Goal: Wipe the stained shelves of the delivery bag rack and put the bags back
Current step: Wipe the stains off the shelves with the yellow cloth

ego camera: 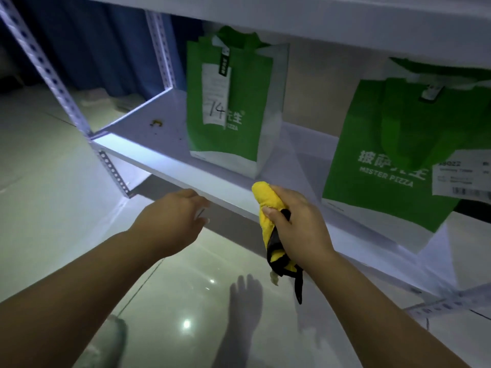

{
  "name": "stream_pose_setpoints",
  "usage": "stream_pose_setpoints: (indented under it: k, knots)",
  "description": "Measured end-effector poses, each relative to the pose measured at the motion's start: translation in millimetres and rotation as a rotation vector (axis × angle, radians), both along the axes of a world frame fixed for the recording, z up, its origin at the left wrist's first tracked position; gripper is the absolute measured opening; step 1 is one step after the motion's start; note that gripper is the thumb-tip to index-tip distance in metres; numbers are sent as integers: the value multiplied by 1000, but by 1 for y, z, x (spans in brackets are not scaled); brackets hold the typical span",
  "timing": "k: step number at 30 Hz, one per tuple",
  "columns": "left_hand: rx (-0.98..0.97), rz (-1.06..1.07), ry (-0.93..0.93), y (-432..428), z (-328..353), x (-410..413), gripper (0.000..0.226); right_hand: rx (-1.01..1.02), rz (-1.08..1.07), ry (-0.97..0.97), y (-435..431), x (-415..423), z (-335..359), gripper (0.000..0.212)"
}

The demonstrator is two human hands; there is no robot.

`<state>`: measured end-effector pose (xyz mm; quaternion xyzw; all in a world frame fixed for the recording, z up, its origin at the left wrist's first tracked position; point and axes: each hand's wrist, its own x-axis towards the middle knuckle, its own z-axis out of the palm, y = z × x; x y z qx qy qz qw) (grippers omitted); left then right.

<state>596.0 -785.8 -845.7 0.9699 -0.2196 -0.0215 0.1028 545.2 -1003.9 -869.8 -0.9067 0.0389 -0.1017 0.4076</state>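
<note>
Right hand [297, 227] grasps a bunched yellow cloth [261, 195] just in front of the shelf [159, 160] edge, at 5 o'clock of the green bag marked 14 [247, 88]. Left hand [175, 219] holds nothing, its fingers loosely curled near the shelf's front edge; contact cannot be confirmed. A brown stain [156, 123] lies on the shelf at 9 o'clock of that bag. A second green bag [358, 128] stands on the same shelf at 3 o'clock, apart from the first.
</note>
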Motion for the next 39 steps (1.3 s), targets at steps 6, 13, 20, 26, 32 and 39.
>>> stream_pose_setpoints:
  k: [6, 13, 20, 26, 32, 39]
  knots:
    - [-1, -4, -46, 69, -7, 57, 36, -33, 54, -17, 73, 51, 1, 42]
    - [9, -75, -44, 164, -49, 156, 37, -108, 3, 6, 160, 133, -19, 43]
    - [-56, -90, -13, 229, -75, 261, 34, -77, -107, 61, 241, 220, -32, 41]
    - [-58, -171, -104, 236, -88, 342, 32, -196, -329, 127, 276, 299, -30, 31]
    - [-65, -80, -113, 246, -115, 381, 23, -354, -148, 218, 310, 351, -67, 19]
    - [-133, -4, -188, 247, -124, 383, 16, -421, -10, 151, 282, 381, -98, 46]
